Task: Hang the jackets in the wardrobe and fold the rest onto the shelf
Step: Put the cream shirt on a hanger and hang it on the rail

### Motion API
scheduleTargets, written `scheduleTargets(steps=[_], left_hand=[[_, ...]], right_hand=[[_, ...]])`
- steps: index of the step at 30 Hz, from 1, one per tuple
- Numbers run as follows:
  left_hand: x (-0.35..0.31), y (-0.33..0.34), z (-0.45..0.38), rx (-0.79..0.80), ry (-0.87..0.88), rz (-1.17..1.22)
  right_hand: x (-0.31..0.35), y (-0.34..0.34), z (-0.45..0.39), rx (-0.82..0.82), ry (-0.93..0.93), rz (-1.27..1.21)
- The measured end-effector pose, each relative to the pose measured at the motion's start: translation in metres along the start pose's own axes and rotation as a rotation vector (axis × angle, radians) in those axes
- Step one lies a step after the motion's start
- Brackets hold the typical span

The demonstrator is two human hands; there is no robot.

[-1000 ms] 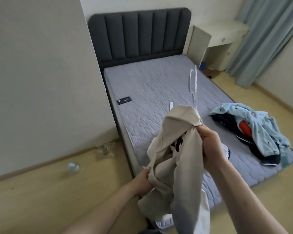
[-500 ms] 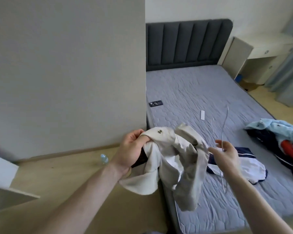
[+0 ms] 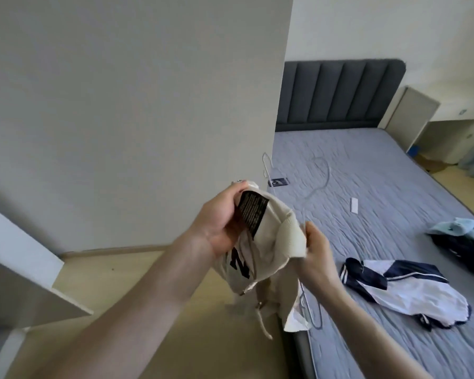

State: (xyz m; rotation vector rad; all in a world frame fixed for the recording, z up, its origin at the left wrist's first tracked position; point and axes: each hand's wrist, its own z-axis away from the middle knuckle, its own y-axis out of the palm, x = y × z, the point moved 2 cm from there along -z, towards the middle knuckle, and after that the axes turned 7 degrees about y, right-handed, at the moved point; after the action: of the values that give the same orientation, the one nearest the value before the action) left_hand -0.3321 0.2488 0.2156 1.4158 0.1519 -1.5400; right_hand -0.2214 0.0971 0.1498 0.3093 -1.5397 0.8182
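Note:
I hold a cream jacket (image 3: 271, 250) bunched up in front of me, its black inner label facing me. My left hand (image 3: 219, 222) grips the collar end beside the label. My right hand (image 3: 316, 251) pinches the ribbed edge together with a thin white wire hanger (image 3: 311, 310), whose hook rises above the jacket and whose lower part hangs below my wrist. On the grey mattress (image 3: 367, 165) lies a white and navy garment (image 3: 411, 291). A pile of light blue and dark clothes (image 3: 465, 239) sits at the right edge.
A pale wardrobe side panel (image 3: 148, 105) fills the left. An open white door or shelf edge (image 3: 25, 272) juts in at lower left. A dark remote (image 3: 278, 181) and a small white remote (image 3: 354, 205) lie on the mattress. A cream desk (image 3: 449, 116) stands far right.
My view has swung left toward the wardrobe panel. My hands have raised and turned the jacket so the inner label shows. My right hand now pinches the jacket's edge with the hanger.

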Motion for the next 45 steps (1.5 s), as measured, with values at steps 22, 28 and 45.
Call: scheduleTargets(steps=[22,28,45], left_hand=[[0.172,-0.161,0.110,0.020,0.112,-1.069],[0.161,-0.170,0.081,-0.198,0.214,-0.964],[-0.071,-0.155,0.043,-0.043,0.425,-0.714]], right_hand=[[0.080,0.067,0.010,0.243,0.229,-0.389],[0.078,0.060,0.012,0.181,0.286,-0.379],[-0.019,-0.063,-0.055,0.146,0.346,0.435]])
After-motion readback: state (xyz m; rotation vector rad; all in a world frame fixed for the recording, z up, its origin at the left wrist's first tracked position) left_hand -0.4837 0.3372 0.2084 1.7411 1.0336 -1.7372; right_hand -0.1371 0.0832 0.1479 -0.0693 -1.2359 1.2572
